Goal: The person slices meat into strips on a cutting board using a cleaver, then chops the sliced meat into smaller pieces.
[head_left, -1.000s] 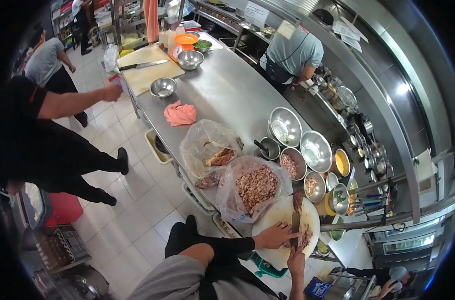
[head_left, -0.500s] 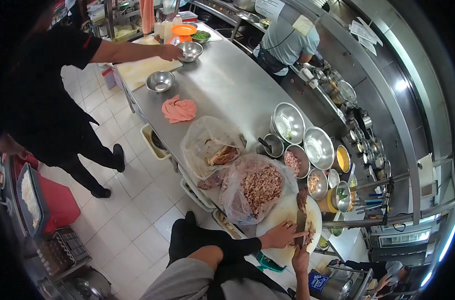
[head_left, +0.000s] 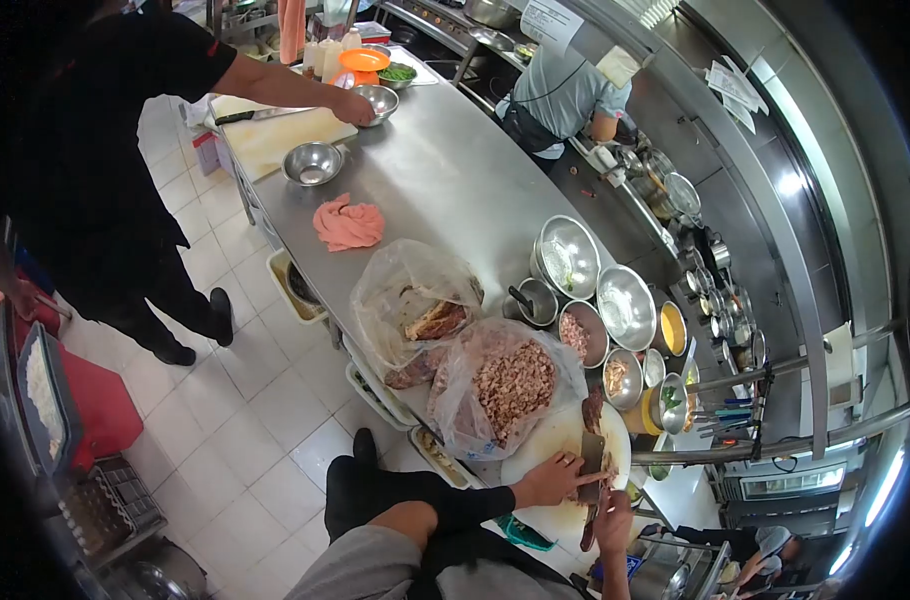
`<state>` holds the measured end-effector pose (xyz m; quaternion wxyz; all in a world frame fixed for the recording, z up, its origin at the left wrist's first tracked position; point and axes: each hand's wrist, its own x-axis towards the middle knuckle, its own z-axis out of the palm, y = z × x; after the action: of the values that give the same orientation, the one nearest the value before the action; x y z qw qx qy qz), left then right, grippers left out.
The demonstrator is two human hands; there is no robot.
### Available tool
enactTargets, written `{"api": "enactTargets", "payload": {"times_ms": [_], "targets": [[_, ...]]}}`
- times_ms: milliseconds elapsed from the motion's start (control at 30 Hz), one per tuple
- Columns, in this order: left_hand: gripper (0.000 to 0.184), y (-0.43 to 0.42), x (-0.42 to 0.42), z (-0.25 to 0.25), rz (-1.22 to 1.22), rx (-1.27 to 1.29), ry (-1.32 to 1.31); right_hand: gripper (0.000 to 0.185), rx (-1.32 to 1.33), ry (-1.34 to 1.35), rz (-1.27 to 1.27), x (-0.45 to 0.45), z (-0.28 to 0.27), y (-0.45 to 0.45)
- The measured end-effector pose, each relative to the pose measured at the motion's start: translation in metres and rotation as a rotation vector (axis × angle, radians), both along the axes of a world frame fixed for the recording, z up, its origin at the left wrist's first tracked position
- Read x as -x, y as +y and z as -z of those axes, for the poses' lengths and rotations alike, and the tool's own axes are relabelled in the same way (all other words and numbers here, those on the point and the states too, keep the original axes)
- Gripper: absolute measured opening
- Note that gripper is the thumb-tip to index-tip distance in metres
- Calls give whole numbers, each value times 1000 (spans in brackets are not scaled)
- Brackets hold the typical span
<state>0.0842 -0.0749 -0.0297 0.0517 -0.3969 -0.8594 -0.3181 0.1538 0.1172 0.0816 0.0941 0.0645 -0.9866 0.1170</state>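
Note:
My left hand (head_left: 550, 480) lies at the cutting board's near left part, fingers stretched across the blade of a cleaver (head_left: 591, 458). My right hand (head_left: 612, 520) is closed at the cleaver's lower end, its handle hidden by the fingers. Dark cooked meat (head_left: 592, 410) shows beyond the blade, and small scraps lie beside it on the round white board (head_left: 525, 462). A long brown piece (head_left: 588, 532) hangs near my right hand. Left of the board, a clear bag holds chopped meat (head_left: 515, 388); another bag (head_left: 375, 300) holds larger chunks (head_left: 437, 320).
Metal bowls (head_left: 625, 305) of ingredients line the steel table's right side. A pink cloth (head_left: 349, 222), a bowl (head_left: 312, 164) and a white board (head_left: 275, 140) lie farther off. One co-worker (head_left: 105, 180) stands left, another (head_left: 560, 95) beyond the table, a third person (head_left: 760, 550) lower right.
The left co-worker has come forward and reached an arm over the table to a metal bowl. The view has shifted slightly. My hands stay at the cleaver; a brown piece now shows below the blade.

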Motion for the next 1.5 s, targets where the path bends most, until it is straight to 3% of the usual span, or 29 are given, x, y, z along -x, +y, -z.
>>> {"api": "enactTargets", "payload": {"times_ms": [100, 200, 267, 333, 367, 433, 467, 567, 733, 800, 967, 1267, 1500], "targets": [[92, 2, -1, 1, -31, -5, 55, 18, 113, 24, 114, 63, -38, -48], [87, -2, -1, -4, -1, -1, 32, 19, 433, 192, -133, 146, -73, -142], [85, -4, 1, -7, 31, 5, -16, 12, 469, 202, -260, 197, -103, -210], [84, -4, 2, -7, 53, 7, -56, 16, 678, 151, -420, 248, -135, -288], [83, -1, 1, -4, 35, -16, -39, 21, 593, 286, -531, 284, -142, -318], [83, 7, -1, 10, -2, -62, -7, 37, 969, 53, -647, 344, -169, -383], [88, 8, -2, 12, -5, -82, -9, 54, 1089, -57, -624, 367, -186, -413], [98, 11, -3, 17, -8, -118, -9, 69, 1236, -191, -550, 424, -218, -470], [100, 4, -1, 6, 16, -63, -42, 75, 1285, -205, -562, 457, -241, -508], [101, 6, 0, 9, 0, -82, -7, 56, 1340, -181, -573, 460, -242, -511], [98, 5, -2, 9, -16, -75, 18, 37, 1454, -244, -689, 465, -239, -517], [86, 4, -1, 4, -17, -61, 1, 35, 1475, -281, -743, 466, -243, -521], [81, 3, -1, 2, 12, -21, -37, 28, 1515, -508, -835, 475, -250, -536]]}}
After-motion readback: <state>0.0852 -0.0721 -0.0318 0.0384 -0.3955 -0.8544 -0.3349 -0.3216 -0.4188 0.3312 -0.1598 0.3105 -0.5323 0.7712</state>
